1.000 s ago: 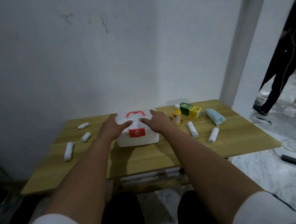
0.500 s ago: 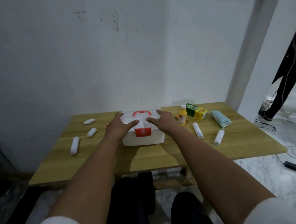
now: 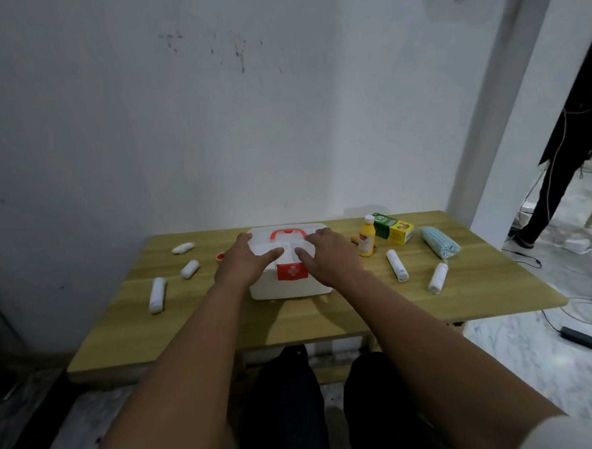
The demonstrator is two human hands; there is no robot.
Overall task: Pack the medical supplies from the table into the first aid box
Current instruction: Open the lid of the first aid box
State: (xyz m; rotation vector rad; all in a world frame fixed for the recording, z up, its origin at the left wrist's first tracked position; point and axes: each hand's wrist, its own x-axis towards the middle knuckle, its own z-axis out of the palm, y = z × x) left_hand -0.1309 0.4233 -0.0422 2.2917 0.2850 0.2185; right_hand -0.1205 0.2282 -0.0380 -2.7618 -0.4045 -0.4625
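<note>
Head view: both forearms reach straight forward from the near edge of the table (image 3: 293, 324) to the box (image 3: 291, 286), which sits mid-table toward the far edge, lid shut, red clasp facing the person and red handle (image 3: 284, 232) lying flat on top, running left to right. The left hand (image 3: 243, 263) lies palm down on the lid's left part, fingers spread and released, thumb pointing inward. The right hand (image 3: 329, 257) mirrors it on the lid's right part, flat and loose, grasping nothing.

Left of the box lie three white rolls: one (image 3: 183, 247) near the far edge, one (image 3: 190, 269) nearer, and a long one (image 3: 157, 294) with its axis running far to near. Right of the box a yellow bottle (image 3: 366, 241) stands upright, with a green carton (image 3: 393, 227) just beyond it by the far edge. A tube (image 3: 397, 265) and another roll (image 3: 438, 278) lie with their axes roughly far to near, and a blue pack (image 3: 439, 246) lies toward the right edge.
</note>
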